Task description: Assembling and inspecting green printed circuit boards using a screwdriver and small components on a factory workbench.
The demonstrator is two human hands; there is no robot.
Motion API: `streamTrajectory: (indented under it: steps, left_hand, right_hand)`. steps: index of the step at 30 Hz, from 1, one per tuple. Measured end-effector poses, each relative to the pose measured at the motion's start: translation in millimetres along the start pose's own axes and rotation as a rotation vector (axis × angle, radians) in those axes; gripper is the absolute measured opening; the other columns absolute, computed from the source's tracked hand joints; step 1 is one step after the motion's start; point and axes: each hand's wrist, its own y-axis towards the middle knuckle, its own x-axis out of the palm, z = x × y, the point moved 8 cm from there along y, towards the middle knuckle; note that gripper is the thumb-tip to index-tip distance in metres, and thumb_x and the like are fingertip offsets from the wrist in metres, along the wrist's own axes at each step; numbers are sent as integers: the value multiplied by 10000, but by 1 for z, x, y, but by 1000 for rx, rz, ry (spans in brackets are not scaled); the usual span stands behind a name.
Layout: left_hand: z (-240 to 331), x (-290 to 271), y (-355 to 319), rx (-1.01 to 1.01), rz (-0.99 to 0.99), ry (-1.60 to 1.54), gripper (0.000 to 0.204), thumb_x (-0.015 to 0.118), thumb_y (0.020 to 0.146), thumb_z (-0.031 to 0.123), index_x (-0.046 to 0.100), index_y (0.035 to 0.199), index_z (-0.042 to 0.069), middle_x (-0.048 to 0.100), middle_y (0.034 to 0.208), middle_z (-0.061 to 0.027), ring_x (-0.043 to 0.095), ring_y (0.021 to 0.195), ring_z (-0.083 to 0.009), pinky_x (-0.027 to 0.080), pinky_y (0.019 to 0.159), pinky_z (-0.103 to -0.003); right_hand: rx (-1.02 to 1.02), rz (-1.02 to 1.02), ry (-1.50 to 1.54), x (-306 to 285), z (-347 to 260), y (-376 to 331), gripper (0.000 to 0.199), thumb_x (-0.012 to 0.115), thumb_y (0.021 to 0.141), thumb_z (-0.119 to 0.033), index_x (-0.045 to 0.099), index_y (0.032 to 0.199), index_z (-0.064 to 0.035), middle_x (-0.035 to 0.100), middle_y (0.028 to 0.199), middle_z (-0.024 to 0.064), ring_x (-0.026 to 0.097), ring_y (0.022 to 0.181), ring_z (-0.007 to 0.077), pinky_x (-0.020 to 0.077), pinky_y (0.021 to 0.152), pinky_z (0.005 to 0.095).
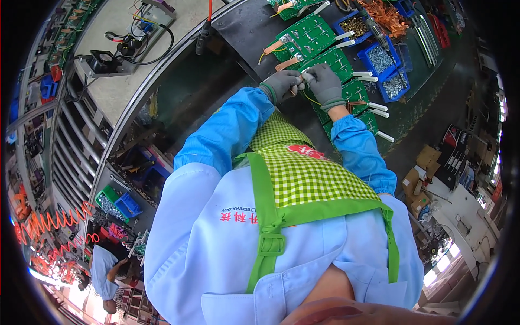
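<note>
Both my hands wear grey gloves and meet at the left edge of a green circuit board (336, 63). My left hand (280, 86) is closed, its thumb and fingertips pinched together beside the board. Right against it, my right hand (324, 84) reaches over the board's near left corner with its fingers bent into a pinch. What the fingertips hold is too small to make out. A thin yellow wire (310, 99) curves out below my right hand. Farther off lies another green board (307, 36) with copper strips (287, 63) at its left edge and white posts (345, 36) at its right.
Blue bins (391, 97) of small metal parts stand right of the boards, near a heap of copper pieces (383, 17) and metal bars (426, 39). A black tool (203, 38) hangs at the table's left. A roller conveyor (76, 146) runs at far left; another person (103, 271) is lower left.
</note>
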Motion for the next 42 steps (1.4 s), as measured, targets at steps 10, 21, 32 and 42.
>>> streamTrajectory:
  steps: [10, 21, 32, 42]
  left_hand:
    - [-3, -2, 2, -4, 1, -100, 215, 467, 863, 24, 508, 1070, -17, 551, 853, -79, 539, 689, -86, 432, 475, -132]
    - [-2, 6, 2, 19, -47, -80, 224, 463, 850, 22, 514, 1066, -12, 562, 817, -78, 533, 649, -84, 433, 487, -128]
    - [0, 5, 1, -12, -46, -141, 187, 464, 866, 36, 513, 1042, -2, 555, 856, -82, 560, 717, -98, 444, 484, -139]
    - [-1, 3, 2, 25, -40, -20, 194, 457, 865, 41, 534, 1035, -14, 554, 823, -82, 508, 637, -78, 424, 485, -136]
  right_hand:
    - [-102, 85, 215, 1, 2, -6, 132, 607, 772, -139, 618, 882, -65, 564, 854, 105, 595, 806, 246, 483, 683, 321]
    - [-8, 112, 140, 5, 6, -3, 181, 645, 737, -215, 623, 869, -94, 542, 920, 99, 578, 808, 257, 481, 695, 339]
    - [-122, 91, 154, -5, 4, -8, 158, 589, 789, -174, 644, 922, -109, 565, 908, 110, 576, 836, 286, 480, 709, 361]
    - [23, 93, 30, -1, 1, -6, 164, 620, 778, -230, 603, 866, -93, 545, 865, 122, 568, 768, 288, 469, 646, 378]
